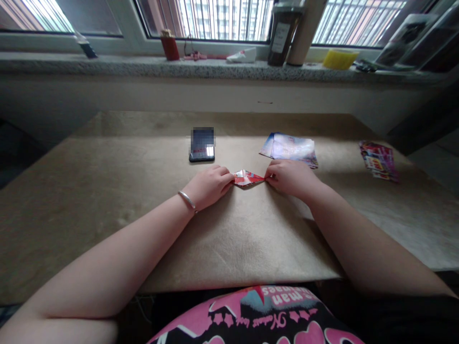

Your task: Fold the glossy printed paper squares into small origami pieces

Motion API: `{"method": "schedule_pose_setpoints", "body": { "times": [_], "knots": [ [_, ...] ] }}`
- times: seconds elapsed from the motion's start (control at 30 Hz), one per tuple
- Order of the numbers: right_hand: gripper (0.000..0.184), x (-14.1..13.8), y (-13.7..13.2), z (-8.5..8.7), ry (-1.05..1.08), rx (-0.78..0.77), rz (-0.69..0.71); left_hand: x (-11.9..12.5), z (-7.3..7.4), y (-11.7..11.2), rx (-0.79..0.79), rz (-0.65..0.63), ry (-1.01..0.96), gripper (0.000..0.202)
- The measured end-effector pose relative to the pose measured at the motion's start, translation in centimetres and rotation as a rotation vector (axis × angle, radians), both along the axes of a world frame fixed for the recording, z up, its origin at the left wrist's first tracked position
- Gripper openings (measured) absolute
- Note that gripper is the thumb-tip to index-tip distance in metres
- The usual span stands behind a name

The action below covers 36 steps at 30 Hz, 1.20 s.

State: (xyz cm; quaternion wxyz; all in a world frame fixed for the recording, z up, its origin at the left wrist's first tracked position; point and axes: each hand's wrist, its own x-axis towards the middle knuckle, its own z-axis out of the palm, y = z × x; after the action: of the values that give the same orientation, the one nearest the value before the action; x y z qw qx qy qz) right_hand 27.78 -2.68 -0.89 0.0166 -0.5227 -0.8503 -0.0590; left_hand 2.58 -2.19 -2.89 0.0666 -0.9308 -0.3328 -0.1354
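A small folded piece of red and white printed paper (247, 178) lies on the brown table (107, 191) in front of me. My left hand (209, 185), with a silver bangle on the wrist, pinches its left end with closed fingers. My right hand (291, 177) pinches its right tip, fingers curled together. Both hands rest on the tabletop.
A black phone (202, 144) lies just beyond my left hand. A stack of bluish printed sheets (290, 148) sits behind my right hand, and colourful leaflets (379, 160) lie at the far right. The windowsill holds a red cup (169, 46), a dark jar (283, 33) and a yellow sponge (339, 59).
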Motion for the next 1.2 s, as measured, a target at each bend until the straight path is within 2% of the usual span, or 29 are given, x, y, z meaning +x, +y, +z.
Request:
{"method": "schedule_pose_setpoints", "body": {
  "times": [0.1,0.27,0.4,0.63,0.77,0.97,1.2],
  "knots": [
    [0.022,-0.6,-0.5,0.1,0.027,0.072,0.005,0.1,-0.2,0.1,0.021,-0.019,-0.003,0.022],
    [0.024,-1.7,-1.1,0.2,0.088,0.172,0.195,0.5,-0.5,0.2,0.06,-0.075,-0.029,0.022],
    [0.031,-1.8,-1.0,0.1,0.129,0.225,0.248,0.7,-0.5,0.1,0.042,-0.08,-0.012,0.022],
    [0.025,-1.7,-0.8,-0.2,0.201,0.122,0.412,0.6,-0.6,0.2,0.015,-0.089,-0.063,0.023],
    [0.026,-2.2,-0.5,-0.9,0.257,0.062,0.425,0.5,-0.8,0.4,-0.014,-0.101,-0.109,0.022],
    [0.023,-2.7,0.0,-1.9,0.346,0.041,0.437,0.6,-0.6,0.5,0.007,-0.102,-0.068,0.023],
    [0.019,-2.8,0.0,-1.5,0.323,-0.002,0.369,0.8,-0.3,0.2,0.005,-0.099,-0.035,0.021]
  ]
}}
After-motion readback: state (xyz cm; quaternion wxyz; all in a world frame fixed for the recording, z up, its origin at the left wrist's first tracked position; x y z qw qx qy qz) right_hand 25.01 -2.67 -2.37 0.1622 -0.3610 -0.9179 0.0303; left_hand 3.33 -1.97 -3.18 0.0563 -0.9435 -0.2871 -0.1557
